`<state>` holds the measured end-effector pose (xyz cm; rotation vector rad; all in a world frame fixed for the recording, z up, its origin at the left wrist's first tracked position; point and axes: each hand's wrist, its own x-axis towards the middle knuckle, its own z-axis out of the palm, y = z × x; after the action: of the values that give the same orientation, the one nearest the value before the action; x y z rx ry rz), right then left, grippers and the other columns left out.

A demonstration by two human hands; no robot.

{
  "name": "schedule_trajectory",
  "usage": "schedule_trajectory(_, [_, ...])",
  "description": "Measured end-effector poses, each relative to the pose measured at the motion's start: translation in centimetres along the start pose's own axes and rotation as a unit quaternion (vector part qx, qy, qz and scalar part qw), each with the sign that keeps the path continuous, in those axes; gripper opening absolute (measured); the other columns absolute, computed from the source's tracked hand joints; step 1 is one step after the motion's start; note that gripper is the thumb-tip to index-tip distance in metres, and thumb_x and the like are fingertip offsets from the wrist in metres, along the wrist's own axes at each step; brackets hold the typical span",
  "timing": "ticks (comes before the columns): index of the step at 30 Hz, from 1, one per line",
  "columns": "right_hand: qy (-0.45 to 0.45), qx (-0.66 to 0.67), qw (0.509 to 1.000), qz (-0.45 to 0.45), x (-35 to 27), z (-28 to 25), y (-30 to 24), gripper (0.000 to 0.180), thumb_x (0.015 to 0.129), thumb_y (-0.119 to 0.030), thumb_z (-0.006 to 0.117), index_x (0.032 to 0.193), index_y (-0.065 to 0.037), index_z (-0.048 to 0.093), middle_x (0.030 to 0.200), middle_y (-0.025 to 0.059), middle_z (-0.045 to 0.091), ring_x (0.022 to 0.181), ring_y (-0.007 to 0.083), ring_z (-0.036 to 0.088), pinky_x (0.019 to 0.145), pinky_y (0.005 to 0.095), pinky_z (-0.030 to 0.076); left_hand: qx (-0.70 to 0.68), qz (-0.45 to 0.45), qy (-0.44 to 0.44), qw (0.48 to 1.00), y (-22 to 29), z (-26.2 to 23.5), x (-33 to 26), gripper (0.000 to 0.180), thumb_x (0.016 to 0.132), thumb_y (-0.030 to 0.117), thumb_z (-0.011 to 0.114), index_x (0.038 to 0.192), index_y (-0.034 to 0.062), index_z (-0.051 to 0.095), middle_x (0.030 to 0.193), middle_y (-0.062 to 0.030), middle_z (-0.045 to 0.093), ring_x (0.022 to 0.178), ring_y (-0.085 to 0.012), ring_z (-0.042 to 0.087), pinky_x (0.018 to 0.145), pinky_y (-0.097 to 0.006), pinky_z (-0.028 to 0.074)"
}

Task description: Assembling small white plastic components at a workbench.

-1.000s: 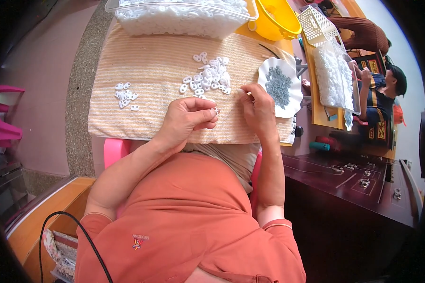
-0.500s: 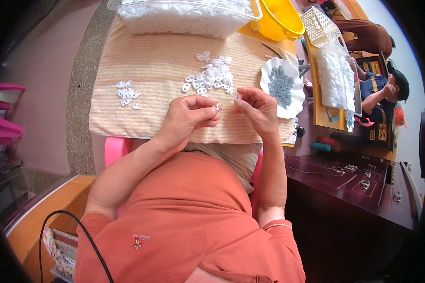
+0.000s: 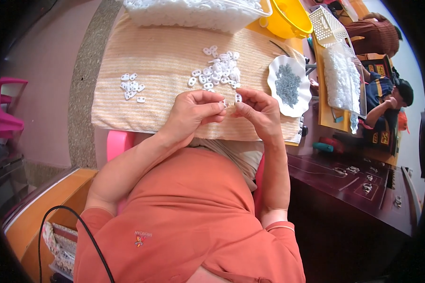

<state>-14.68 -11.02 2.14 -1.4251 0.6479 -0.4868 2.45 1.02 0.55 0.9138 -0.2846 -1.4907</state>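
Over the near part of a striped towel (image 3: pixel 160 56), my two hands are close together. My left hand (image 3: pixel 191 113) pinches a small white plastic piece (image 3: pixel 224 104) between thumb and forefinger; the fingers hide most of it. Between the fingertips of my right hand (image 3: pixel 259 112) stands a white two-hole plastic piece (image 3: pixel 238 98), its face showing. Just beyond them lies a loose pile of similar white two-hole pieces (image 3: pixel 219 70). A smaller group of white pieces (image 3: pixel 132 87) sits to the left. On the right, a wavy-rimmed white plate (image 3: pixel 273 78) holds many tiny grey pieces (image 3: pixel 287 85).
A clear tub (image 3: pixel 189 22) full of white pieces stands at the far edge, beside a yellow basin (image 3: pixel 290 21). To the right are another long container of white pieces (image 3: pixel 341 82) and a seated person (image 3: pixel 382 94). A dark panel (image 3: pixel 344 174) lies at lower right.
The table scene has shifted slightly right and up in view. The piece in my right hand shows its holes more clearly now. Both hands keep their pinch.
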Motion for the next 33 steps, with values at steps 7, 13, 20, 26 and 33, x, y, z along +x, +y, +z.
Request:
schedule_trajectory(7, [0.004,0.035,0.999,-0.005,-0.4,0.6,0.7,0.032,0.085,0.002,0.067,0.116,0.006,0.059,0.089,0.0076,0.064,0.077,0.0132,0.064,0.069,0.0270,0.057,-0.007,-0.001,-0.007,1.000,-0.1,0.0,0.0,0.017,0.087,0.002,0.064,0.103,-0.0040,0.062,0.091,-0.0096,0.067,0.079,-0.0142,0.066,0.071,-0.025,0.057])
schedule_trajectory(13, [0.000,0.033,0.999,-0.013,-0.6,0.8,0.9,0.031,0.085,0.001,0.067,0.115,0.006,0.060,0.091,0.0076,0.064,0.079,0.0130,0.063,0.071,0.0280,0.057,-0.010,0.002,0.004,1.000,0.0,0.3,-0.1,0.016,0.086,0.003,0.066,0.099,-0.0049,0.062,0.090,-0.0098,0.066,0.077,-0.0145,0.066,0.068,-0.025,0.056])
schedule_trajectory(20, [-0.002,0.041,0.999,-0.004,-0.7,0.6,1.1,0.031,0.086,0.000,0.067,0.116,0.006,0.060,0.094,0.0090,0.066,0.081,0.0133,0.064,0.072,0.0286,0.058,-0.006,-0.005,0.002,1.000,0.0,0.3,-0.2,0.018,0.085,0.003,0.066,0.101,-0.0042,0.062,0.089,-0.0098,0.066,0.077,-0.0139,0.066,0.069,-0.025,0.056])
schedule_trajectory(26, [-0.002,0.047,0.999,-0.008,-0.7,0.6,1.3,0.031,0.086,-0.001,0.067,0.115,0.006,0.061,0.094,0.0089,0.067,0.082,0.0131,0.064,0.073,0.0282,0.057,0.008,-0.006,-0.001,1.000,0.0,0.3,-0.2,0.017,0.085,0.003,0.066,0.101,-0.0036,0.063,0.088,-0.0092,0.066,0.076,-0.0139,0.066,0.069,-0.025,0.056])
schedule_trajectory(33, [-0.007,0.062,0.998,-0.007,-0.8,0.5,1.5,0.030,0.085,0.000,0.067,0.115,0.005,0.062,0.093,0.0083,0.067,0.081,0.0124,0.064,0.072,0.0273,0.057,0.012,-0.005,-0.002,1.000,0.0,0.3,-0.2,0.017,0.086,0.004,0.066,0.101,-0.0034,0.063,0.087,-0.0089,0.066,0.075,-0.0136,0.065,0.069,-0.025,0.056])
